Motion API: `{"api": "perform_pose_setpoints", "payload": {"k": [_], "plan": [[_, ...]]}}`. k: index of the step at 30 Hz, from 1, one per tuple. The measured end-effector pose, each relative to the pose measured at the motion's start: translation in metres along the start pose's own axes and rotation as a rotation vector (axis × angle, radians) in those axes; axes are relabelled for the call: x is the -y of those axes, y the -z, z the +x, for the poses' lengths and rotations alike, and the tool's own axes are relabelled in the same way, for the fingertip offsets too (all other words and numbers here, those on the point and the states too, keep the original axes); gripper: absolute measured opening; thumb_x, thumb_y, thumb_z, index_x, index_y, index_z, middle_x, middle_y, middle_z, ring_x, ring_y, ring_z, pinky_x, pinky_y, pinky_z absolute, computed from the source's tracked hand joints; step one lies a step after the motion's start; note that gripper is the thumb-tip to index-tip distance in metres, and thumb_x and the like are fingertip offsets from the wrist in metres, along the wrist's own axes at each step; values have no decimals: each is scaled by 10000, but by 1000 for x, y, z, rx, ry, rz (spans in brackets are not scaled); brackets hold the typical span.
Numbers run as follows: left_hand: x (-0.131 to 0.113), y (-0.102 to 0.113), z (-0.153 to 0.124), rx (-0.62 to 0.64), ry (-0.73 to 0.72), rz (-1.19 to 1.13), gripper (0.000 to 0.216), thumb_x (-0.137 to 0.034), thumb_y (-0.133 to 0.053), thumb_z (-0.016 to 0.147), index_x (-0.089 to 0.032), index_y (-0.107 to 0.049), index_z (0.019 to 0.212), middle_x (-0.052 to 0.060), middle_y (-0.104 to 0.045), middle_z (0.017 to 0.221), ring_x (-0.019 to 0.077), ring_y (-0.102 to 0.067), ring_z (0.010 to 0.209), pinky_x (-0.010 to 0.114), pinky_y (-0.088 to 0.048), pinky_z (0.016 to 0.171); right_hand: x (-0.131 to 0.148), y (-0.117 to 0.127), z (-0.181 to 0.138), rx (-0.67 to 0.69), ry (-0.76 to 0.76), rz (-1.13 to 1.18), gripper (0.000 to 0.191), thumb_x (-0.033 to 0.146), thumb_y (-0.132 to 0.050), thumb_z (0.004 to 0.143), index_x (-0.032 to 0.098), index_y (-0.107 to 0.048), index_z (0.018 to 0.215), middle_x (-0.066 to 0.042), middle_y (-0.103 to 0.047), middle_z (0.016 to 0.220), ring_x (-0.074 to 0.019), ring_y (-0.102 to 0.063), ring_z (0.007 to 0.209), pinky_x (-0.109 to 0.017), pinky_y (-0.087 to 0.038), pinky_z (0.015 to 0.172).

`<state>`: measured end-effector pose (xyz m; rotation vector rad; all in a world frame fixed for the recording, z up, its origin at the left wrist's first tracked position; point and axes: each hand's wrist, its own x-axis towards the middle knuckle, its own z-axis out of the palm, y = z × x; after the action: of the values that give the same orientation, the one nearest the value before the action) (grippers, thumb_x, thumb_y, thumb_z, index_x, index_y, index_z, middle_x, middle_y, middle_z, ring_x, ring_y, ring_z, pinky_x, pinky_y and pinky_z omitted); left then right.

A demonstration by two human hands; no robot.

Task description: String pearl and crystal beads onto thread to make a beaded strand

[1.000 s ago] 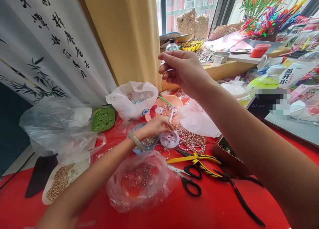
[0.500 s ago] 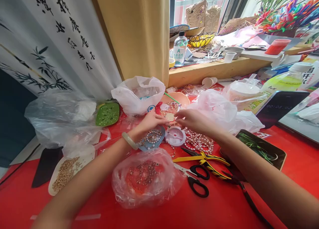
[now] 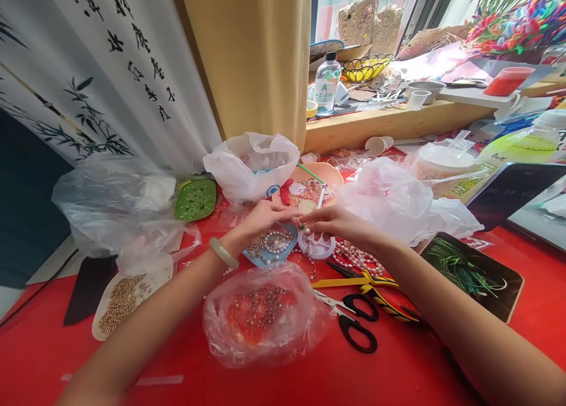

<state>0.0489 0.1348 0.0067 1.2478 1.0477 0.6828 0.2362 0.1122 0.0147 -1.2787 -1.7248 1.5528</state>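
Observation:
My left hand [image 3: 264, 220], a pale bangle [image 3: 223, 253] on its wrist, is closed in a pinch. My right hand [image 3: 335, 222] meets it fingertip to fingertip, also pinching. A short beaded strand [image 3: 304, 227] with green and pearly beads shows at the fingertips; its upper part is hidden by the fingers. Just beneath lie a blue dish [image 3: 279, 254] of beaded chain and a white spool [image 3: 322, 250], partly covered by my right hand. Behind the fingers stands a peach dish [image 3: 333, 179] of small beads, with a pale round disc [image 3: 306, 206] at its near side.
A clear bag of beads [image 3: 265, 317], black-handled scissors [image 3: 358, 322] and yellow-black pliers [image 3: 369, 280] lie nearer me. Pearl strings [image 3: 354, 257] are right of the spool. White bags [image 3: 384, 197], a phone [image 3: 513, 191], a green tray [image 3: 196, 200] and a gold-bead tray [image 3: 106, 312] surround the work.
My fingertips have come together from slightly apart, the right hand moving lower and left. The beaded strand shows more clearly below them. The whole view has shifted slightly.

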Motion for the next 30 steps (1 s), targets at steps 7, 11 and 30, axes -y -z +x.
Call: {"api": "perform_pose_setpoints", "payload": {"k": [7, 11, 30], "plan": [[0, -4, -1, 52, -61, 5, 195, -280, -669, 690, -129, -717, 804, 79, -693, 788, 128, -579, 676, 247, -438, 632, 1, -8, 3, 24, 65, 71, 231, 322, -543, 780, 159, -644, 909, -33, -613, 786, -65, -500, 575, -178, -369, 476], [-1, -2, -3, -39, -55, 11, 189, -247, -687, 660, -120, -719, 796, 78, -690, 760, 127, -573, 654, 241, -427, 600, 1, -5, 6, 6, 60, 67, 269, 331, -569, 758, 124, -645, 912, -11, -578, 679, -54, -429, 497, -190, -305, 440], [2, 10, -21, -174, -87, 99, 188, -262, -695, 623, -115, -723, 738, 83, -703, 712, 127, -578, 600, 254, -440, 607, 1, 14, 17, 104, 95, -535, 273, 388, -522, 752, 151, -647, 699, -36, -631, 675, -141, -537, 625, -268, -385, 581]]}}
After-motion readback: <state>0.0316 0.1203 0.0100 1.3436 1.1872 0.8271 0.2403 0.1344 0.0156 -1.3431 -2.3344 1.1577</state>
